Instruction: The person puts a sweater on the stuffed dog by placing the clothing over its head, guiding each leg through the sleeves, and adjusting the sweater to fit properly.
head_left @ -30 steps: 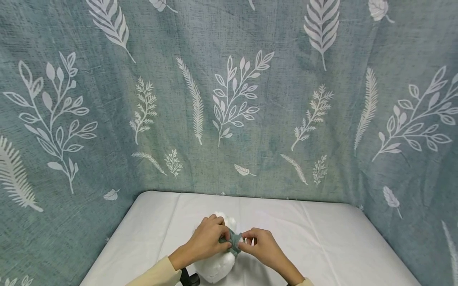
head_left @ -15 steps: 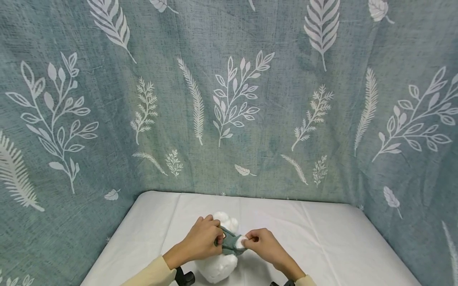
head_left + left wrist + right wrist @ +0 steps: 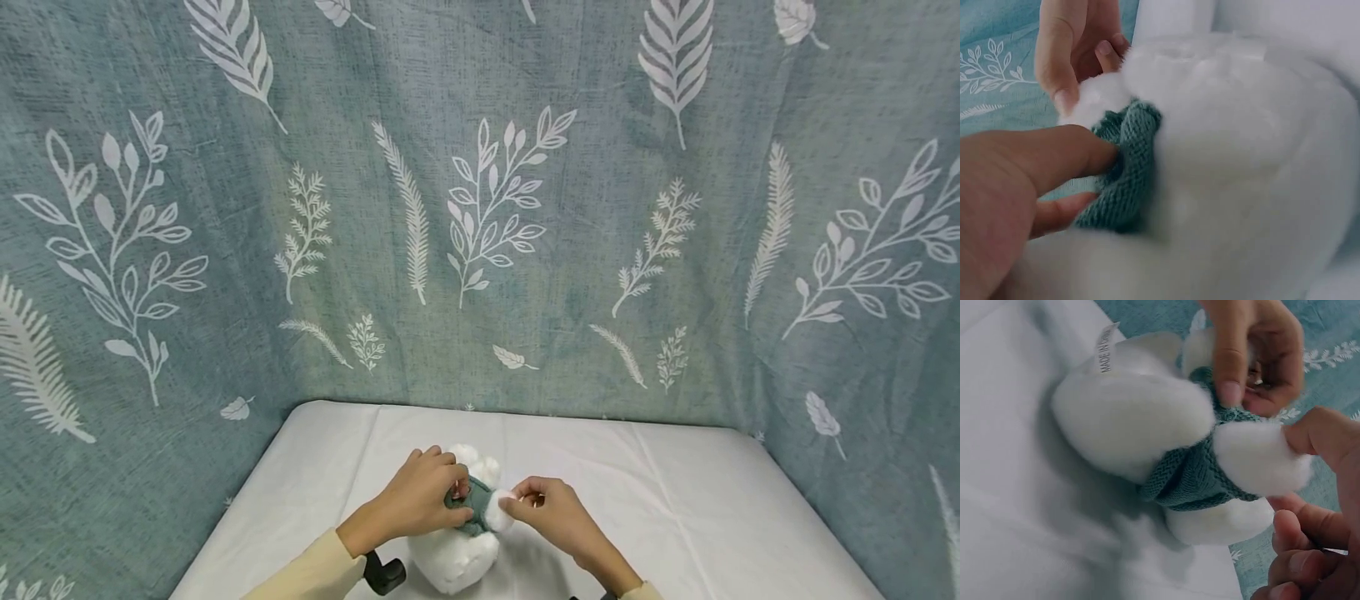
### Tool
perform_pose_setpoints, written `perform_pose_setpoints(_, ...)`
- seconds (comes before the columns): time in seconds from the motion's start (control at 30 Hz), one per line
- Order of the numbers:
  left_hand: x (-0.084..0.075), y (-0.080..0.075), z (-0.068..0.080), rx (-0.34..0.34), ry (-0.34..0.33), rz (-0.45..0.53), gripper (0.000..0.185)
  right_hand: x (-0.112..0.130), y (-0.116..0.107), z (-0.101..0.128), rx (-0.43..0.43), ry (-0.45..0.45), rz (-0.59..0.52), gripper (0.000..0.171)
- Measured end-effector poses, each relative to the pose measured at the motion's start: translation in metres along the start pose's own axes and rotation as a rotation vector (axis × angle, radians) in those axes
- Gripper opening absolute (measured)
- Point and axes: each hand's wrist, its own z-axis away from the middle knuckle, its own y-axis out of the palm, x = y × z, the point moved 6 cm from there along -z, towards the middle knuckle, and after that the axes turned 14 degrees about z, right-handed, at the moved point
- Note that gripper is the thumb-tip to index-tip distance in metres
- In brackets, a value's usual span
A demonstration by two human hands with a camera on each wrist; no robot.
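A white plush toy lies on its back or side on the white-covered table, dressed in a green knitted vest. My left hand pinches the vest; in the left wrist view its thumb presses into the knit. Through an armhole pokes the toy's white fluffy arm, held at its end between the thumb and fingers of my right hand. The left hand also shows across the vest in the right wrist view. The toy's face is hidden.
The white tablecloth spreads around the toy. Green-blue curtains with white leaf prints stand behind and at both sides. A white "MADE IN CHINA" label sticks up from the toy. A black wrist mount sits by the left forearm.
The vest has shifted leftward with my left hand, which moved slightly left. More of the toy's white arm now shows out of the armhole, in my right hand, which has barely moved.
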Motion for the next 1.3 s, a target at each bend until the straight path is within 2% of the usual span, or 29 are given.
perform_pose_setpoints(0.2,-0.009,0.007,-0.009,0.000,0.027,-0.001,0.018,0.009,0.002,0.008,-0.057,-0.141,0.154,0.037)
perform_pose_setpoints(0.37,-0.016,0.014,-0.014,-0.001,0.057,-0.034,0.012,0.009,0.002,0.011,-0.101,-0.169,0.187,0.031)
perform_pose_setpoints(0.5,-0.016,0.016,-0.014,-0.012,0.069,-0.074,0.021,0.012,0.002,0.011,-0.124,-0.179,0.192,0.026)
perform_pose_setpoints(0.67,-0.011,0.015,-0.012,-0.014,0.060,-0.106,0.028,0.009,0.003,0.009,-0.112,-0.143,0.152,0.022)
perform_pose_setpoints(0.97,0.003,0.006,-0.001,-0.049,0.056,-0.072,0.029,-0.010,0.007,0.005,-0.035,-0.028,0.040,0.020)
perform_pose_setpoints(1.17,0.007,0.004,0.002,-0.055,0.058,0.011,0.025,-0.010,0.009,0.004,-0.015,-0.015,-0.031,0.024)
perform_pose_setpoints(1.3,0.005,0.008,0.001,-0.050,0.068,0.072,0.015,-0.007,0.011,0.002,0.001,-0.015,-0.047,0.027)
